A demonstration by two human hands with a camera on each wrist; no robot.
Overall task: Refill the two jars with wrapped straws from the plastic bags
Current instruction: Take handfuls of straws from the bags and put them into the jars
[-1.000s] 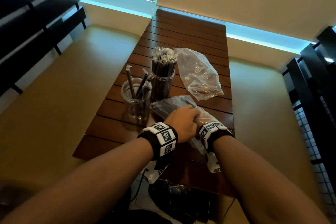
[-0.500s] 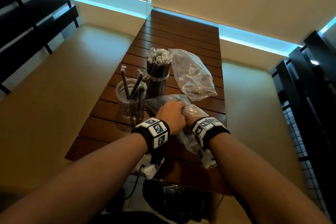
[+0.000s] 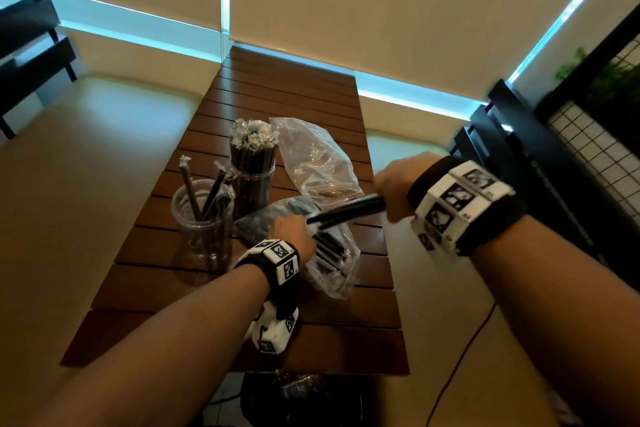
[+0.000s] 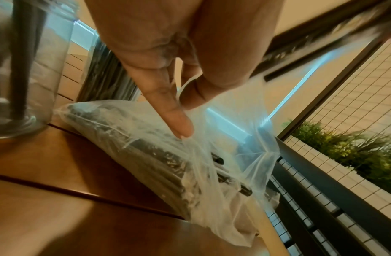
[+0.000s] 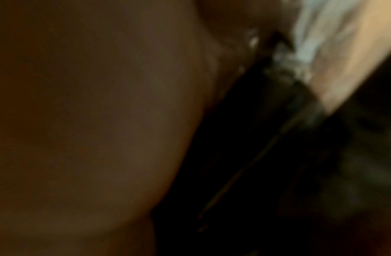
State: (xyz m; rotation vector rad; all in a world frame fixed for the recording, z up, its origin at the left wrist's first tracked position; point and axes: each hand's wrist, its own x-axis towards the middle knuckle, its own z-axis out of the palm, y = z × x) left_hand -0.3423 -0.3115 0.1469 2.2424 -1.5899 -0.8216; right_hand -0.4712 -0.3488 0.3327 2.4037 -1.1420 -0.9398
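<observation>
Two clear jars stand on the slatted wooden table (image 3: 263,315). The near jar (image 3: 202,218) holds a few black wrapped straws; the far jar (image 3: 252,170) is packed full. A clear plastic bag of straws (image 3: 329,260) lies in front of them, also in the left wrist view as bag (image 4: 150,155). My left hand (image 3: 289,229) pinches the bag's open edge between thumb and a finger (image 4: 179,121). My right hand (image 3: 394,184) grips a bundle of black straws (image 3: 346,211) raised above the bag. The right wrist view is dark and blurred.
A second, nearly empty plastic bag (image 3: 311,156) lies behind the first, right of the full jar. Black railings (image 3: 519,149) stand to the right with plants (image 3: 606,80) behind a wire grid. A red cable (image 3: 460,357) hangs past the table's right edge.
My right hand has pulled out of the bag, up and to the right, with a bundle of straws. The left hand stays at the bag's mouth. The head view has tilted.
</observation>
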